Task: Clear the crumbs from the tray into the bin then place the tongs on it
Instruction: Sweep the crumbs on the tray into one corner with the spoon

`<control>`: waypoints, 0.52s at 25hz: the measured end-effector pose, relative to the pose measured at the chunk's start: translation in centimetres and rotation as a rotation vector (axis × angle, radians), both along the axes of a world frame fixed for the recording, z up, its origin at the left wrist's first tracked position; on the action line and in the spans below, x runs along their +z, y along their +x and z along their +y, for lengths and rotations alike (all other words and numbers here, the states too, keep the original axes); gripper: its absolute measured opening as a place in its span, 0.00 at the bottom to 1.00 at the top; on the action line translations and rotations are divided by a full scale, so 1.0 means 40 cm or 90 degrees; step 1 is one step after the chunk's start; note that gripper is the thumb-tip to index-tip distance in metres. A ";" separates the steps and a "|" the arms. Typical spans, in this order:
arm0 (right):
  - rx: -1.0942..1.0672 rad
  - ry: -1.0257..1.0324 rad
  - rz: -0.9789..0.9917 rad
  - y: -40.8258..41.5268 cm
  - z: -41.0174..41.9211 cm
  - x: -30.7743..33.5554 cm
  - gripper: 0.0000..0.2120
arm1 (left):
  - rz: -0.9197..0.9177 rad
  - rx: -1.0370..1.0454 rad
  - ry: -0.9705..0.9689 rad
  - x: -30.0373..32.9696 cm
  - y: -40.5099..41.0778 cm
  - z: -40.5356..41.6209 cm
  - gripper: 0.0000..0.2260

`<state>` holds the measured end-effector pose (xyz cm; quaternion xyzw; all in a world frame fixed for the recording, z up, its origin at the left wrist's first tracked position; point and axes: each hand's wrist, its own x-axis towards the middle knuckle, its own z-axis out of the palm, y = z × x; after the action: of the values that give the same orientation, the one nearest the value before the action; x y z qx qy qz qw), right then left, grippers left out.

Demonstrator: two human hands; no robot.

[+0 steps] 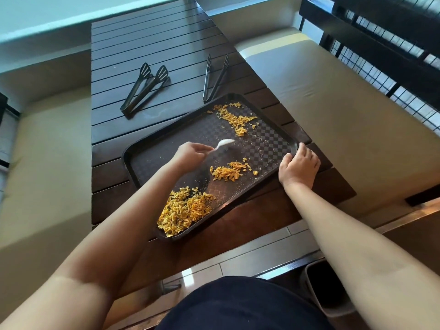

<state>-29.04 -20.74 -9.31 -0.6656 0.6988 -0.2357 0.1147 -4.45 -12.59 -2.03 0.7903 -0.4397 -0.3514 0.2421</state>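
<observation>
Partly blurred white spoon in L hand, R hand gripping tray

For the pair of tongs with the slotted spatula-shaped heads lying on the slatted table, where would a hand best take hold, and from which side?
Probably mid-handle on the spatula-head tongs, coming from above and from the near, hinge end. They lie flat on the table with the hinge toward the person and the broad heads splayed at the far end; the two narrow arms run close together there, so one grip can close round both.
</observation>
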 end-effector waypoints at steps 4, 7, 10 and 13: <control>-0.001 -0.002 -0.002 0.000 0.000 0.000 0.23 | 0.003 0.004 0.020 -0.010 -0.039 -0.006 0.12; -0.003 -0.004 -0.008 0.000 0.000 0.000 0.22 | -0.077 -0.177 0.038 -0.002 -0.071 0.018 0.10; -0.002 -0.002 -0.005 0.001 0.000 -0.001 0.22 | -0.156 -0.268 0.057 0.016 -0.056 0.031 0.11; -0.002 -0.001 -0.006 0.000 0.000 0.000 0.22 | -0.144 -0.246 0.015 0.033 -0.034 0.022 0.08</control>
<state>-29.04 -20.73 -9.31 -0.6633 0.6993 -0.2392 0.1170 -5.83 -11.70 -0.73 0.7285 -0.6032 -0.3056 0.1098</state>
